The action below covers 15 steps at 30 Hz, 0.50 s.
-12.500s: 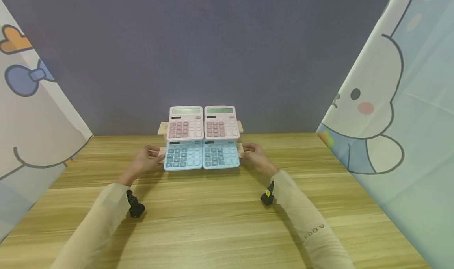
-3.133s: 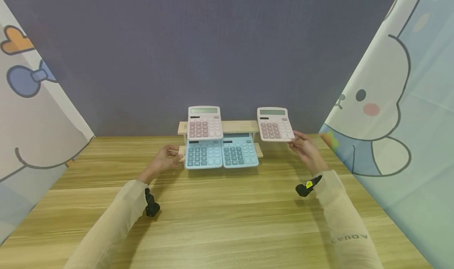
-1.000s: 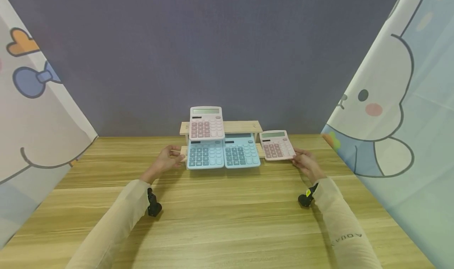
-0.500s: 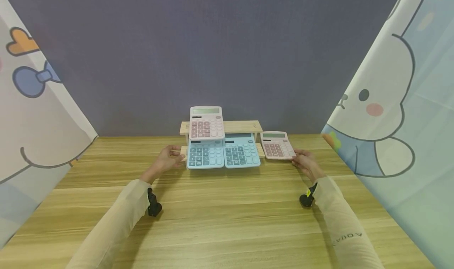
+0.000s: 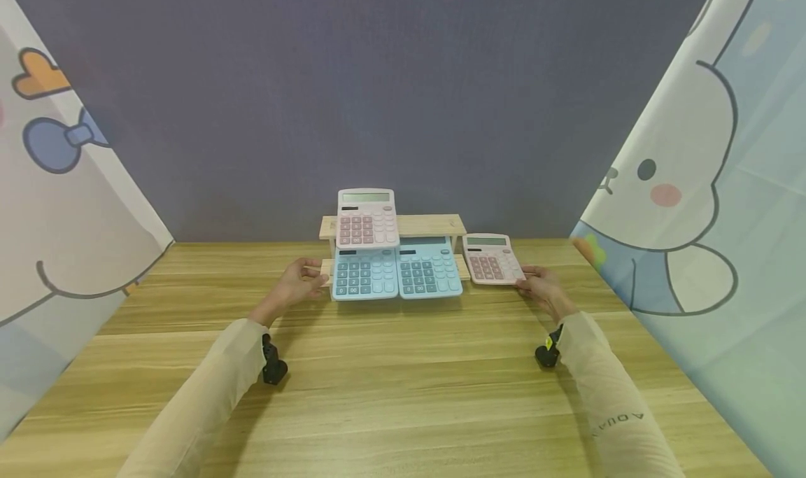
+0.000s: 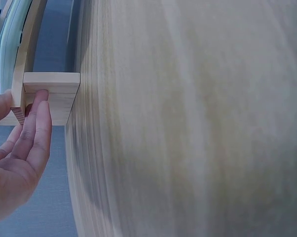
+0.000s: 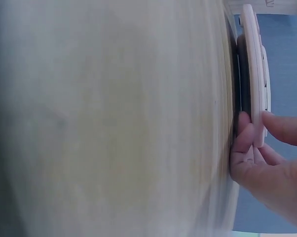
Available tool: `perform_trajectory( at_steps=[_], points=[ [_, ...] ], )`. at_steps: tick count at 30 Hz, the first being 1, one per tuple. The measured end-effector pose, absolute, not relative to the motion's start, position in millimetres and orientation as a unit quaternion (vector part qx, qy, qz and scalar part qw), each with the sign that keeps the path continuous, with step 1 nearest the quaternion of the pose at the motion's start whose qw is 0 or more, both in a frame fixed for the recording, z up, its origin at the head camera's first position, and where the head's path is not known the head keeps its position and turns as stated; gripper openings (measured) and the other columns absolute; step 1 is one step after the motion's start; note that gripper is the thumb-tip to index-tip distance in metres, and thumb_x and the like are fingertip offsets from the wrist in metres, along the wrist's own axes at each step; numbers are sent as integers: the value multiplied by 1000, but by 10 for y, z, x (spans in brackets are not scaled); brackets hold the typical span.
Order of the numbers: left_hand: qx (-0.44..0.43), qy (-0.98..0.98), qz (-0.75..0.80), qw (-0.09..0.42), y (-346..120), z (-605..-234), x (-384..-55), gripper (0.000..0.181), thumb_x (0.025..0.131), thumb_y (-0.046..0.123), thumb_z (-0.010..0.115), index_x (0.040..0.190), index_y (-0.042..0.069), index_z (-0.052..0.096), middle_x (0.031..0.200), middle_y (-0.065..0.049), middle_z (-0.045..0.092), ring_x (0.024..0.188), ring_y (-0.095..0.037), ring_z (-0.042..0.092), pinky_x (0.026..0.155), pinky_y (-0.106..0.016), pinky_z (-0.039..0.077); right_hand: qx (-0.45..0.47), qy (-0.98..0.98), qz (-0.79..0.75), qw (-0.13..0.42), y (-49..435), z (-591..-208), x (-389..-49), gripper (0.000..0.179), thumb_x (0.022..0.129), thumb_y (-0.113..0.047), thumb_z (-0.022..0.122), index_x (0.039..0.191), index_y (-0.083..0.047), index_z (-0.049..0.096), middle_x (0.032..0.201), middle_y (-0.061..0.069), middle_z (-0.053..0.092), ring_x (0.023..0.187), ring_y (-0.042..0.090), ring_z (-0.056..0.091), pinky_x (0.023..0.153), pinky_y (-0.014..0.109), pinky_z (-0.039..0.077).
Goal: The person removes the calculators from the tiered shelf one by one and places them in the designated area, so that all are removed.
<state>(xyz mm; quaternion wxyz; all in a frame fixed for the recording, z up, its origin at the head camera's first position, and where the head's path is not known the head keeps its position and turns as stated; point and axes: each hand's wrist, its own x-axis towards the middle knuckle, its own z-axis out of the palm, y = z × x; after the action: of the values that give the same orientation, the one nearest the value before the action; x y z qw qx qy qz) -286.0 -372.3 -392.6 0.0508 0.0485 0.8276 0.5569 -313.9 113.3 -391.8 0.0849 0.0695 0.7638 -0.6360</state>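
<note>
Wood-grain table [image 5: 403, 394] bears our 2-tier rack [image 5: 431, 225] with 3 calculators [image 5: 429, 271]; our left hand [image 5: 294, 282] pinches its lower board [image 6: 24, 64]. Just right of the rack, our right hand [image 5: 544, 289] pinches 1 pink calculator [image 5: 493, 259]. Set-down step, we judge; next calls for sliding fingers [image 7: 243, 143] free.

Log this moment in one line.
left hand: grips wooden rack | right hand: holds pink calculator | on rack: second pink calculator, two blue calculators

One pink calculator [image 5: 493, 259] — off the wooden rack [image 5: 431, 225], low beside it
</note>
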Motion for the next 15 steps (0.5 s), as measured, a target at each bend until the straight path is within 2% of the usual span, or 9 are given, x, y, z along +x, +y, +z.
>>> perform_trajectory(
  at_steps=[6, 15],
  points=[
    [45, 827, 558, 51, -3717, -3927, -2862, 47, 94, 10, 50, 131, -10, 29, 121, -31, 43, 90, -26, 61, 84, -39, 55, 68, 803, -588, 76, 1132, -3921, -3172, 56, 88, 6, 48, 137, 14, 21, 108, 13, 49, 71, -1, 57, 67, 16, 51],
    [48, 830, 554, 51, -3727, -3928, -2867, 47, 94, 9, 49, 131, -10, 29, 121, -33, 42, 90, -27, 61, 84, -38, 55, 50, 818, -569, 75, 1151, -3971, -3213, 55, 87, 9, 47, 136, 16, 22, 126, 25, 39, 72, -1, 55, 64, 14, 50]
  ],
)
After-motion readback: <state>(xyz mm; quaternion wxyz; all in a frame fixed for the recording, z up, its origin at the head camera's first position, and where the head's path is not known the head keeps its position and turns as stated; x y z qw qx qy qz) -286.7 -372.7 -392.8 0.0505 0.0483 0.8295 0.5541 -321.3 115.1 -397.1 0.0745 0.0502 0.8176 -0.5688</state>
